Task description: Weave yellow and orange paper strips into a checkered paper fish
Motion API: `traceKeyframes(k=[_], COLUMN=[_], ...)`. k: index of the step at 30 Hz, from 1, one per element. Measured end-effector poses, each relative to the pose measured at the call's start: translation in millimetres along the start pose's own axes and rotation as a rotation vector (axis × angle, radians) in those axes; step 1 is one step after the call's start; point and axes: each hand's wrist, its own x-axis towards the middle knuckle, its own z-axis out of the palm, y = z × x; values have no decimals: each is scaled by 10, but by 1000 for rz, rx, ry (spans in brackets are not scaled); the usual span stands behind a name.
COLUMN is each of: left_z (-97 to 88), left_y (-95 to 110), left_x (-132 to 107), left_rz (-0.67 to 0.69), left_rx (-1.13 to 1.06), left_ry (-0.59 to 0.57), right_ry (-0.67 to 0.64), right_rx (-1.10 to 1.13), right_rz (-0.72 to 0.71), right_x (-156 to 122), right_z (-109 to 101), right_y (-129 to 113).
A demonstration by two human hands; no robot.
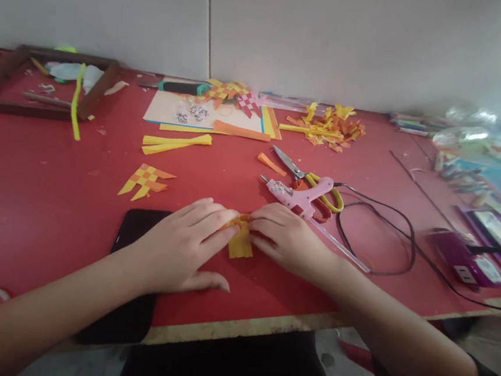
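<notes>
Between my hands, flat on the red table (55,212), lies a small piece of folded yellow and orange paper strips (240,245). My left hand (193,238) holds its left side down with the fingertips, while the thumb points away from the paper. The fingers of my right hand (284,235) are curled against its upper right edge, so part of the paper is hidden. Left of it sits a woven orange and yellow paper fish (145,180). A black phone (127,317) lies partly under my left forearm. Just beyond my right hand are a pink glue gun (300,198) and scissors (324,188).
Yellow strips (175,142) lie further back, near paper sheets (152,109) bearing more paper fish (228,92). Orange and yellow scraps (334,128) are heaped at the wall. A brown frame (33,110) stands left. The cord (409,225) loops toward a purple device (466,259).
</notes>
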Motion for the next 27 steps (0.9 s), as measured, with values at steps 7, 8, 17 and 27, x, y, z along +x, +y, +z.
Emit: traceKeyframes(k=[7, 8, 17, 27], left_z=[100, 105, 86, 78], left_y=[46, 48, 45, 45], left_x=[-10, -13, 5, 21], left_rz=[10, 8, -25, 1], left_rx=[-74, -78, -136, -102], left_ry=[0, 1, 2, 23], right_ry=[38, 34, 6, -41], right_rx=[105, 125, 224, 237], right_rz=[78, 94, 172, 206], right_x=[-43, -36, -1, 42], right_z=[64, 61, 67, 65], right_y=[-10, -9, 9, -16])
